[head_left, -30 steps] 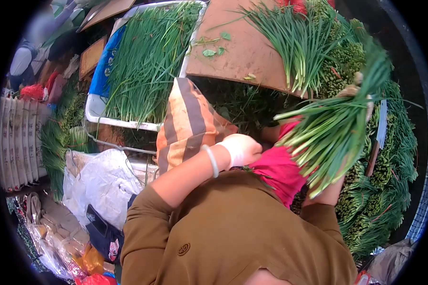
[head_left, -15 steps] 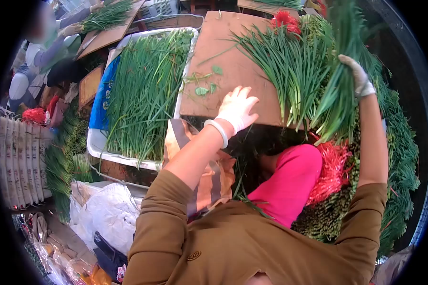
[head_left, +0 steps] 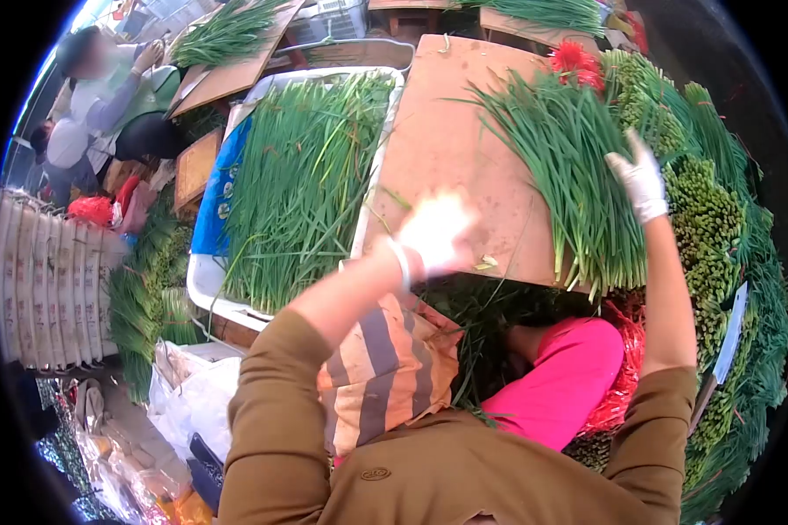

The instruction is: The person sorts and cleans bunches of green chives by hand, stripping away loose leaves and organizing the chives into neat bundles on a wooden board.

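From my end, the right hand sits around 2 o'clock — grip spread open, nothing held — just beside the pile of green stalks, also at 2 o'clock on the bench. I see the left hand near centre, too blurred to tell its grip; white tray at 10 o'clock.

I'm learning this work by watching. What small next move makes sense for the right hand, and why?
Probably ease the right hand inward to even up the greens on the board: it is open at their right edge, and their pale ends lie unevenly.
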`<state>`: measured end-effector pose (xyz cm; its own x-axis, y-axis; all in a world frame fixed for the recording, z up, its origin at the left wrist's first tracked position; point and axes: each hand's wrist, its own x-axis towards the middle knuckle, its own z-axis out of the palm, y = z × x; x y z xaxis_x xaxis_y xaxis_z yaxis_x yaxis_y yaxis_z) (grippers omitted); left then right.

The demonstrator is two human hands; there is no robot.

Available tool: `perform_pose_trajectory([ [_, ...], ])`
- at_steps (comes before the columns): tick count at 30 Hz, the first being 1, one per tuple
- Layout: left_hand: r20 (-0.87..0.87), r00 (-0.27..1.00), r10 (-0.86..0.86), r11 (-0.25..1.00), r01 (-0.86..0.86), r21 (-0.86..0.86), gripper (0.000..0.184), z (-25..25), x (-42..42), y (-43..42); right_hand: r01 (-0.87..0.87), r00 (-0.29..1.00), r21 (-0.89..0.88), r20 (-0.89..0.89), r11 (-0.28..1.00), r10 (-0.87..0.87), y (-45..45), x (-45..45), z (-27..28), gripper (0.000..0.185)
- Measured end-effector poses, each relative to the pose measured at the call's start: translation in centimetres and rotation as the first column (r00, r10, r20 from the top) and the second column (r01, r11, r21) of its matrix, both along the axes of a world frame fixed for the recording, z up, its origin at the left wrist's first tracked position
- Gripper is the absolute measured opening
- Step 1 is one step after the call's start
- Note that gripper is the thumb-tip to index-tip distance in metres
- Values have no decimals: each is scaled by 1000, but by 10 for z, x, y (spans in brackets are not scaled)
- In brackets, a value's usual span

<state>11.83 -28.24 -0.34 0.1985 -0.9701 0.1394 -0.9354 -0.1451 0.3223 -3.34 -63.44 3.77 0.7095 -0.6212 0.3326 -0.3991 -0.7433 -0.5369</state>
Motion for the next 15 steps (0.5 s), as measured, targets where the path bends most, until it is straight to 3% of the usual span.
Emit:
perform_pose_trajectory([
  [2, -205, 928, -310, 938, 334, 94, 40, 13, -78, 35, -54, 980, -297, 165, 953, 107, 16, 2, 45, 49],
  [4, -353, 779, -519, 799, 588, 123, 42, 2, -143, 78, -157, 956, -196, 216, 968, 199, 63, 9, 79, 40],
  [5, -411, 728, -549, 755, 643, 131, 43, -1, -161, 92, -308, 908, 18, 303, 951, 289, 74, 18, 69, 35],
  [6, -432, 721, -543, 777, 626, 69, 44, 6, -168, 103, -429, 882, 141, 278, 892, 380, 100, 23, 65, 32],
  [8, -568, 768, -294, 844, 488, 222, 45, 20, -157, 101, -529, 848, 282, 151, 800, 508, 146, 35, 32, 29],
  [9, -595, 786, -169, 955, 280, 100, 43, 20, -153, 115, -558, 829, 298, 165, 775, 534, 161, 44, 2, 27],
  [10, -632, 769, -101, 980, 186, 70, 42, 23, -147, 124, -583, 812, 311, 176, 751, 557, 174, 52, -23, 26],
  [12, -670, 736, -92, 996, 67, -63, 38, 33, -126, 147, -450, 880, 111, -114, 886, 461, 201, 60, -38, 25],
  [14, -762, 631, 147, 988, -52, 148, 37, 63, -91, 175, -319, 933, 410, -23, 855, 359, 219, 62, -96, 26],
  [15, -696, 670, 256, 965, -213, 150, 37, 61, -73, 196, -424, 889, 356, -11, 833, 457, 242, 54, -98, 25],
])
